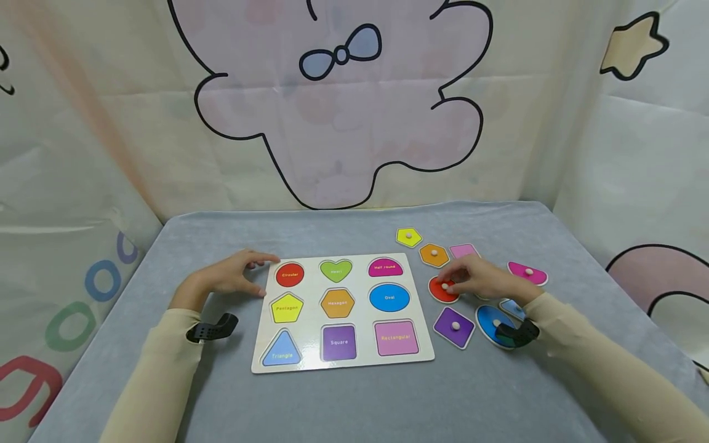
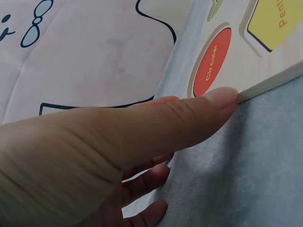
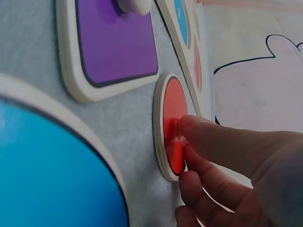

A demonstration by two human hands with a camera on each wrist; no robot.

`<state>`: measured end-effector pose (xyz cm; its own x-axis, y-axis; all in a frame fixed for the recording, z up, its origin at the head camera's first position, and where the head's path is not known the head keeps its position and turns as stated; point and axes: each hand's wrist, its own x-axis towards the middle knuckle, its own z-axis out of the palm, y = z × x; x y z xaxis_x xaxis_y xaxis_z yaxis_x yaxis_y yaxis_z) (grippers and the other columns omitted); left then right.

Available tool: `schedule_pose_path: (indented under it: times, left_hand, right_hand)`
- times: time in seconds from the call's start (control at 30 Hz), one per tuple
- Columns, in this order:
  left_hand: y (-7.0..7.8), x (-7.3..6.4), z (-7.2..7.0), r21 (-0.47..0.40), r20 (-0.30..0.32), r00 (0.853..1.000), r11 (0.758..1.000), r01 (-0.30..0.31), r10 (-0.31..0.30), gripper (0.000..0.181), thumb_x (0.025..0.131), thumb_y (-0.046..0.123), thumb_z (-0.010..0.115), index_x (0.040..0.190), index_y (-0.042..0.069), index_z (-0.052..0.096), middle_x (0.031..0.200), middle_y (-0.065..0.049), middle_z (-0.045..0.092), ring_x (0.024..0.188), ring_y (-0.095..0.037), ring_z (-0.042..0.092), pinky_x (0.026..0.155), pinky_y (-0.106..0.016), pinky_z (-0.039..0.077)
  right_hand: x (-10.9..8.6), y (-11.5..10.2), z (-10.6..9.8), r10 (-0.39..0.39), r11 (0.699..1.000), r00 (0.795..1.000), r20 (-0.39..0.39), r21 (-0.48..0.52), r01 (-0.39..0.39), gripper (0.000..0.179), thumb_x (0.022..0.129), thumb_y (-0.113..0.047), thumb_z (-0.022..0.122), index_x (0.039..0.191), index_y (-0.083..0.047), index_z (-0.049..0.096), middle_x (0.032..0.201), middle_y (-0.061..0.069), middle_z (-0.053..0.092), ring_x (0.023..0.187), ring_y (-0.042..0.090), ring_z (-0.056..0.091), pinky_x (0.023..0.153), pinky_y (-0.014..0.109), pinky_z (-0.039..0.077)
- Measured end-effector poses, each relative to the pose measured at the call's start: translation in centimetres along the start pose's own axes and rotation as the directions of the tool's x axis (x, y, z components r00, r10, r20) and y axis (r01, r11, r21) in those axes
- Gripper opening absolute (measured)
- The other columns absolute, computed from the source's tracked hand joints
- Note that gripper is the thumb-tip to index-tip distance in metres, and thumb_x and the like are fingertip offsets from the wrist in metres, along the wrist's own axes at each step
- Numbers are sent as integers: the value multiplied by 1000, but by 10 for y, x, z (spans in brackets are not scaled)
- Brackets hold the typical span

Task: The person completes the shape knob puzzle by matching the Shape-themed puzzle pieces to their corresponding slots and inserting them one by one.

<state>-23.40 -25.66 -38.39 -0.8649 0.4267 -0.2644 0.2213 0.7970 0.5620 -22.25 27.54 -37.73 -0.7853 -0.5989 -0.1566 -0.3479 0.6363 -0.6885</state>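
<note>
A white shape-puzzle board (image 1: 310,314) with labelled coloured recesses lies flat on the cloth. My left hand (image 1: 232,274) rests at its upper left corner, thumb along the left edge and the other fingers spread loosely. In the left wrist view, the thumb tip (image 2: 222,98) touches the board's edge beside the red circular recess (image 2: 213,64). To the right of the board, my right hand (image 1: 479,277) pinches the knob of the red circle puzzle piece (image 1: 437,292). That red piece (image 3: 171,99) lies close over the cloth, and the fingers partly hide its knob.
Around my right hand lie other knobbed pieces: a yellow pentagon (image 1: 408,237), an orange hexagon (image 1: 434,255), a purple square (image 1: 454,328), a blue oval (image 1: 490,320) and a magenta half round (image 1: 527,273). A pink piece (image 1: 464,250) and a light blue one (image 1: 512,309) are partly covered.
</note>
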Motion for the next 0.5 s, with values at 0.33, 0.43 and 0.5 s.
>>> schedule_pose_path:
  times: [0.33,0.43,0.5]
  left_hand:
    - [-1,0,1,-22,9,1000,1000,23,-23,80,79,29,86,149,21,49,147,-24,42,133,-45,40,111,-66,37]
    - [-1,1,2,-15,7,1000,1000,25,-24,81,79,29,87,150,21,49,147,-24,41,133,-46,40,111,-66,37]
    - [-2,2,3,-13,3,1000,1000,23,-23,81,79,29,87,150,20,48,147,-24,41,133,-45,40,112,-66,37]
  right_hand:
    - [5,2,2,31,999,1000,-5,-8,-31,13,89,-3,73,101,0,74,90,8,69,80,16,54,69,19,49]
    - [5,2,2,40,999,999,-5,-6,-40,12,89,-4,74,101,-1,74,89,7,69,80,16,54,69,19,49]
    - [5,2,2,42,999,999,-5,-6,-42,12,89,-4,74,100,0,74,90,8,69,80,16,54,69,19,50]
